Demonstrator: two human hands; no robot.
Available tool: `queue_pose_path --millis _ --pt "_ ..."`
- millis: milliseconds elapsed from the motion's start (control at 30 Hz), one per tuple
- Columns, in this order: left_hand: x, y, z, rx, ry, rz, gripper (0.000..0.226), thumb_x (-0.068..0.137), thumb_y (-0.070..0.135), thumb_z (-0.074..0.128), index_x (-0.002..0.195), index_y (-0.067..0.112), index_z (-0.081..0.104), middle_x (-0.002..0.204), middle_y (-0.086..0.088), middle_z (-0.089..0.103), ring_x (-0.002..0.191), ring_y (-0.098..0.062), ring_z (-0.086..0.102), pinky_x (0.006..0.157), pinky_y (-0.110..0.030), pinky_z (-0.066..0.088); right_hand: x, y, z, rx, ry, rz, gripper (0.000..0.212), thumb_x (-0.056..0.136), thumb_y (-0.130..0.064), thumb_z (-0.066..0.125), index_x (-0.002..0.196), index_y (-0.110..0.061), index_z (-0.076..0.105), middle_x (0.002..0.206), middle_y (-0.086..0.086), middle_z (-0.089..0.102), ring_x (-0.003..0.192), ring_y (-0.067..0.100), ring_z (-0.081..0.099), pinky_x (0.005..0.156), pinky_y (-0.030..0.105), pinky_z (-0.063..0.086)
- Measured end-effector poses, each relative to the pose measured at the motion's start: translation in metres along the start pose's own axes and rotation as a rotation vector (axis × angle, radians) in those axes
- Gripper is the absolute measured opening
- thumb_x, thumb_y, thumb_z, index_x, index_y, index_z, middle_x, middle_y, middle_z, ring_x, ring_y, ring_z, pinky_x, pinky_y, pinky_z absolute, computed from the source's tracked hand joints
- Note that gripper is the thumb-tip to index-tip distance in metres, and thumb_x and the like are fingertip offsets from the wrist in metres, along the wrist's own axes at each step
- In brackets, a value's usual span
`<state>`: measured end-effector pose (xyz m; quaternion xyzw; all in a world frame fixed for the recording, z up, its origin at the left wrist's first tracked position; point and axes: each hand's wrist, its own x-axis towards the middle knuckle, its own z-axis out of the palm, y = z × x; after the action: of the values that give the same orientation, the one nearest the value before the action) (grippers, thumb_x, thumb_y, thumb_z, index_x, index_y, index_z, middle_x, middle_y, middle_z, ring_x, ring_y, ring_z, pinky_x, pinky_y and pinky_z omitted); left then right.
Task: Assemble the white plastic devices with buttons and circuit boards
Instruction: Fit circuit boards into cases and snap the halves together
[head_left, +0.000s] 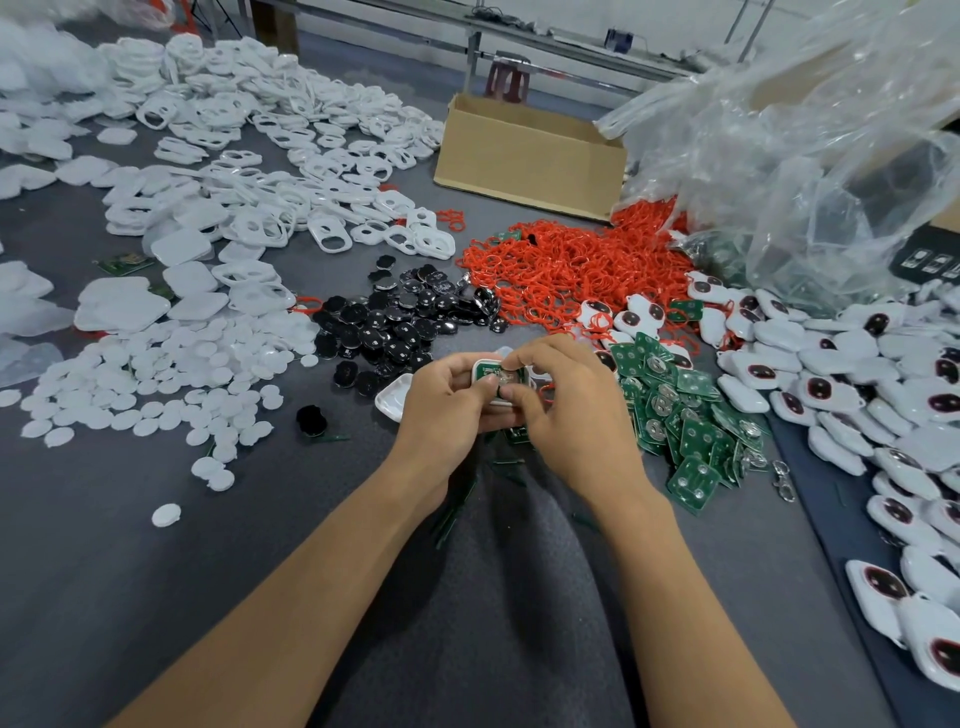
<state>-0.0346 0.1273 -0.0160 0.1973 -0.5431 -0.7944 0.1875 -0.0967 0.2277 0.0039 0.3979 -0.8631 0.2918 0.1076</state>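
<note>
My left hand and my right hand both grip one white plastic shell over the middle of the table. A green circuit board lies inside that shell, and the fingertips of both hands press on it. Another white shell half lies just left of my left hand. Black buttons are heaped behind the hands. Loose green circuit boards are piled to the right. Red rings form a heap further back.
White shell frames and backs cover the far left, with small white discs nearer. Finished white devices pile up along the right. A cardboard box and a clear plastic bag stand at the back right. A metal clasp lies by the boards.
</note>
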Motion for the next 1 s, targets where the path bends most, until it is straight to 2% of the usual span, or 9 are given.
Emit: queue_pose_path --millis 233,333,433,567,633,733,867,1000 --pt "0.002 -0.001 -0.002 -0.023 0.037 0.004 0.019 0.096 -0.005 0.047 0.103 0.000 0.064 0.087 -0.011 0.070 0.069 -0.016 0.069 0.064 -0.025 0.059 0.000 0.003 0.001 0.143 -0.009 -0.004 0.019 0.084 -0.007 0.065 0.103 -0.010 0.069 0.103 0.003 0.065 0.093 0.022 0.059 0.082 0.039 0.049" --pt "0.002 -0.001 -0.001 -0.067 0.043 -0.004 0.017 0.096 -0.005 0.046 0.104 -0.003 0.062 0.090 -0.013 0.071 0.070 -0.019 0.071 0.066 -0.027 0.060 0.000 0.008 -0.002 0.167 0.058 0.042 0.025 0.085 0.000 0.059 0.104 -0.011 0.070 0.099 0.002 0.068 0.088 0.021 0.061 0.083 0.039 0.049" --pt "0.002 -0.001 -0.001 -0.066 0.053 -0.004 0.018 0.097 -0.005 0.045 0.102 -0.001 0.062 0.090 -0.014 0.071 0.070 -0.023 0.073 0.065 -0.027 0.060 0.000 0.017 -0.010 0.091 0.161 0.142 0.031 0.084 0.006 0.053 0.103 -0.011 0.070 0.103 0.004 0.070 0.097 0.026 0.061 0.089 0.038 0.047" --pt "0.003 -0.002 -0.002 -0.071 0.047 -0.010 0.020 0.097 -0.006 0.044 0.098 0.004 0.062 0.094 -0.015 0.069 0.071 -0.025 0.073 0.064 -0.026 0.060 -0.004 0.038 -0.027 -0.202 0.240 0.409 0.049 0.071 0.006 0.049 0.110 -0.014 0.069 0.106 0.010 0.070 0.107 0.033 0.051 0.085 0.038 0.039" --pt "0.004 -0.002 -0.002 -0.067 0.044 -0.011 0.020 0.097 -0.006 0.045 0.099 0.003 0.062 0.097 -0.018 0.069 0.072 -0.026 0.073 0.064 -0.026 0.060 -0.008 0.046 -0.036 -0.298 0.226 0.554 0.052 0.071 0.003 0.052 0.118 -0.016 0.064 0.112 0.011 0.066 0.114 0.034 0.043 0.091 0.041 0.034" --pt "0.004 -0.003 -0.002 -0.060 0.043 -0.010 0.020 0.096 -0.006 0.045 0.099 0.003 0.062 0.098 -0.019 0.069 0.073 -0.027 0.073 0.063 -0.026 0.059 -0.013 0.052 -0.040 -0.305 0.151 0.675 0.050 0.078 -0.006 0.055 0.127 -0.016 0.056 0.123 0.012 0.060 0.124 0.033 0.036 0.098 0.042 0.026" --pt "0.004 -0.003 -0.004 -0.055 0.033 -0.011 0.021 0.096 -0.007 0.045 0.100 0.003 0.063 0.098 -0.018 0.070 0.074 -0.027 0.073 0.065 -0.027 0.060 -0.013 0.053 -0.038 -0.318 0.000 0.702 0.044 0.084 -0.012 0.054 0.128 -0.015 0.053 0.128 0.013 0.055 0.122 0.036 0.042 0.100 0.046 0.031" --pt "0.004 -0.003 -0.003 -0.052 0.027 -0.010 0.021 0.096 -0.007 0.045 0.100 0.003 0.063 0.097 -0.017 0.070 0.073 -0.026 0.073 0.066 -0.028 0.060 -0.012 0.053 -0.038 -0.278 0.043 0.668 0.049 0.080 -0.007 0.056 0.129 -0.016 0.053 0.127 0.009 0.056 0.119 0.032 0.049 0.099 0.043 0.030"
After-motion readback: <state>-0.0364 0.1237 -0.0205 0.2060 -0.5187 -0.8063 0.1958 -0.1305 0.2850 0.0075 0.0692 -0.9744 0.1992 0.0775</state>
